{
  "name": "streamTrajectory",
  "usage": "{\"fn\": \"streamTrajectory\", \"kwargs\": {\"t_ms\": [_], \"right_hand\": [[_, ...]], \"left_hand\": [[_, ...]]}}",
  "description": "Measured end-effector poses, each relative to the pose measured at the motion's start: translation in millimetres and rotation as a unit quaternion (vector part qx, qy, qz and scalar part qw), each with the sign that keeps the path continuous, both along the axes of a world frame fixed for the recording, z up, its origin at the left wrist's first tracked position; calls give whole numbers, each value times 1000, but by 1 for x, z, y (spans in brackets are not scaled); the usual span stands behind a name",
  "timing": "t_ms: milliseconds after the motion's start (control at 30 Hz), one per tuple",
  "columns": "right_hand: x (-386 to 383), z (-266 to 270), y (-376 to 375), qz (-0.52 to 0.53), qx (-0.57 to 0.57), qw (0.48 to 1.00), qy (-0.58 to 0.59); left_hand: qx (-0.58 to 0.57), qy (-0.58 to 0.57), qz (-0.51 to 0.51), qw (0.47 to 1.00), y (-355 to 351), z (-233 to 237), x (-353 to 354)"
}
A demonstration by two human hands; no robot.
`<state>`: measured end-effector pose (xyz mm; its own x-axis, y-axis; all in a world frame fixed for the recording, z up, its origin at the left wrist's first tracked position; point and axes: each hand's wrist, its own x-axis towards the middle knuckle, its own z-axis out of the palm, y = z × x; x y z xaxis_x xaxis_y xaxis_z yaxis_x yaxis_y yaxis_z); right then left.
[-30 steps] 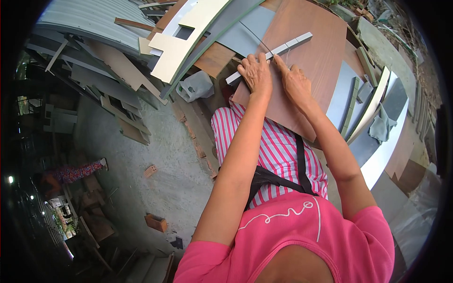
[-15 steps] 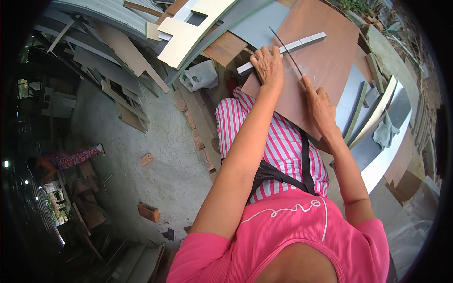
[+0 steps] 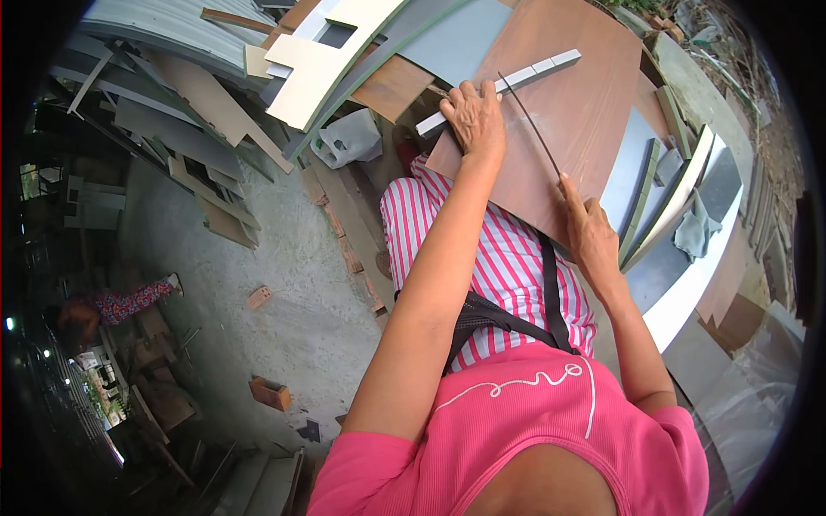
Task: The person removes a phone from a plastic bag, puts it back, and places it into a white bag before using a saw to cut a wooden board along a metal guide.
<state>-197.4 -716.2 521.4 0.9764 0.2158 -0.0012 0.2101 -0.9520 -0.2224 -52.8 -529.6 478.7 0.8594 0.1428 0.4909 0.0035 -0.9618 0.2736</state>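
A brown board (image 3: 559, 86) lies across in front of me at knee height. On it rests a narrow white strip (image 3: 551, 65) with several dark cross lines. My left hand (image 3: 476, 120) presses down around the strip, fingers curled over it. In my right hand (image 3: 591, 230) is one end of a thin dark blade (image 3: 532, 125), its index finger stretched along it. The blade's far end touches or crosses the strip just right of my left hand; its handle is hidden in my right hand.
Cut boards (image 3: 206, 95) lean in a pile at the upper left. More offcuts (image 3: 641, 202) and a grey cloth (image 3: 695, 229) lie right of the brown board. A brick (image 3: 271, 393) is on the concrete floor (image 3: 258, 206). Another person (image 3: 129, 303) bends at the far left.
My right hand has drawn back toward my body, pulling the blade with it. My left hand stays on the strip. The whole view has shifted slightly.
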Motion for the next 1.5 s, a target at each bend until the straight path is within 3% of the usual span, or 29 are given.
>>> {"fn": "streamTrajectory", "kwargs": {"t_ms": [200, 533, 600, 867, 967, 1233, 1333, 1500], "right_hand": [[21, -5, 8, 4, -15, 1000, 8], [26, -6, -6, 19, 40, 998, -43], [30, 4, 2, -20, 30, 999, 36], [132, -23, 71, 18, 102, 994, -16], [130, -24, 72, 37, 107, 993, -29], [15, -9, 1, -21, 79, 996, 41], [39, -8, 12, -4, 71, 996, 51], [142, -23, 71, 43, 105, 994, 0]], "left_hand": [[-28, 23, 52, 998, 6, 0, 13], [-2, 16, 39, 999, 13, -1, 9], [0, -18, 31, 999, 11, 3, 8], [4, -6, 43, 999, 9, 5, 7], [-1, 17, 47, 999, 10, 4, 7], [3, 10, 33, 999, 10, -1, 7], [1, 16, 43, 999, 9, -1, 9], [3, 7, 47, 999, 9, 1, 7]]}}
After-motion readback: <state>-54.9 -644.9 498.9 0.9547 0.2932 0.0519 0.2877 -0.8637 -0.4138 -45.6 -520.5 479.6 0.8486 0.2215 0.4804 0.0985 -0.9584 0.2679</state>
